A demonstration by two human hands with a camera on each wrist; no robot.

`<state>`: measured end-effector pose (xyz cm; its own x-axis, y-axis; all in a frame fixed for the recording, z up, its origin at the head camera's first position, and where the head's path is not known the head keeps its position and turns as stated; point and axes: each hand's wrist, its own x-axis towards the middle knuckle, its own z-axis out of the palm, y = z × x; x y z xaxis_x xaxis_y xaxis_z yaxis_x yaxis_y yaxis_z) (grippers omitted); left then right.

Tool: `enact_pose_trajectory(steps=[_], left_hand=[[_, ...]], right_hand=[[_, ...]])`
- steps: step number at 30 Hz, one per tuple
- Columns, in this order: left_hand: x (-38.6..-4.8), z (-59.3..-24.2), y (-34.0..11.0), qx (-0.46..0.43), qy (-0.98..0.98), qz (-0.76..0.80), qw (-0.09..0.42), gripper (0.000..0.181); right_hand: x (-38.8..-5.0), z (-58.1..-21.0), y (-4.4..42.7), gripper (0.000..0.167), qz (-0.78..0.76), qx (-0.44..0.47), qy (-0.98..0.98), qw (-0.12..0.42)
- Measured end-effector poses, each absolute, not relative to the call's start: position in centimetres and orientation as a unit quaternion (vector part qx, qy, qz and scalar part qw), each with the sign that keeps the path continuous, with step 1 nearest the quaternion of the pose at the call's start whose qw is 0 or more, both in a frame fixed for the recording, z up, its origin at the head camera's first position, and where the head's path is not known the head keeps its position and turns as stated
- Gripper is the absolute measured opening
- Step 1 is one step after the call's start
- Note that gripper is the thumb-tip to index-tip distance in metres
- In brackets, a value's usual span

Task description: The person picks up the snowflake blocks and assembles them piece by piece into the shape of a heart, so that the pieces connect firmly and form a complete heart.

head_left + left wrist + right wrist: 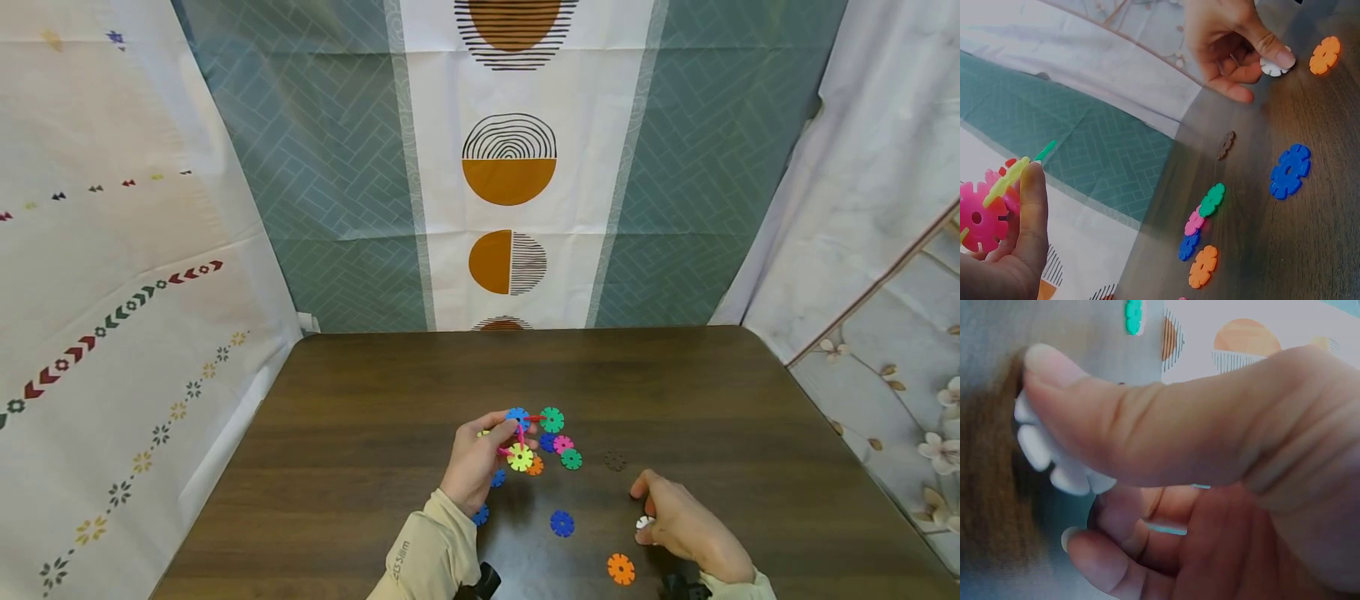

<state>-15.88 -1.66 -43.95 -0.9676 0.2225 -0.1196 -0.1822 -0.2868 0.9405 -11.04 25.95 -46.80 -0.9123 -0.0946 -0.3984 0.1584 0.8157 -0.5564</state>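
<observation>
My left hand point(471, 463) holds a linked cluster of notched plastic discs above the table. In it are a blue disc point(517, 418), a green disc point(552, 419), a yellow disc point(520, 457) and a pink disc point(980, 215), joined at angles by their slots. Lower and to the right, my right hand point(686, 523) pinches a white notched disc point(1035, 448) close to the tabletop. The thumb lies over that disc's face; the fingertip behind it is hidden. Near this hand lie an orange disc point(621, 569) and a dark brown disc point(615, 461).
On the brown table point(375, 375) lies a blue disc point(562, 523) between the hands. Beyond it sit a loose green disc point(572, 459), a small pink disc point(1195, 221) and another orange disc point(1203, 267). More blue discs point(481, 515) lie beside the left wrist.
</observation>
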Motion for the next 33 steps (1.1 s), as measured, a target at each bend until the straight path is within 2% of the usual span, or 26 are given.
enact_pose_trajectory(steps=[8, 12, 18, 26, 29, 33], left_hand=[[-15.8, -44.0, -1.7, 0.019, 0.587, 0.8, 0.126, 0.03], [-15.8, -43.9, -1.7, 0.014, 0.582, 0.803, 0.127, 0.03], [-15.8, -43.9, -1.4, 0.014, 0.578, 0.805, 0.132, 0.028], [-15.9, -44.0, -1.1, 0.019, 0.567, 0.813, 0.135, 0.029], [-15.8, -44.0, -1.1, 0.018, 0.568, 0.812, 0.135, 0.03], [-15.8, -43.9, -1.1, 0.017, 0.568, 0.811, 0.138, 0.03]], right_hand=[[-11.1, -46.5, 26.1, 0.018, -0.336, 0.006, 0.922, 0.193], [-11.4, -46.7, 25.7, 0.009, -0.355, -0.015, 0.922, 0.152], [-12.0, -46.7, 24.6, 0.006, -0.413, -0.024, 0.909, 0.047], [-12.2, -46.2, 23.0, 0.015, -0.465, -0.082, 0.878, -0.081], [-12.3, -45.8, 22.4, 0.018, -0.494, -0.088, 0.859, -0.105], [-12.5, -45.3, 21.8, 0.02, -0.538, -0.077, 0.832, -0.107]])
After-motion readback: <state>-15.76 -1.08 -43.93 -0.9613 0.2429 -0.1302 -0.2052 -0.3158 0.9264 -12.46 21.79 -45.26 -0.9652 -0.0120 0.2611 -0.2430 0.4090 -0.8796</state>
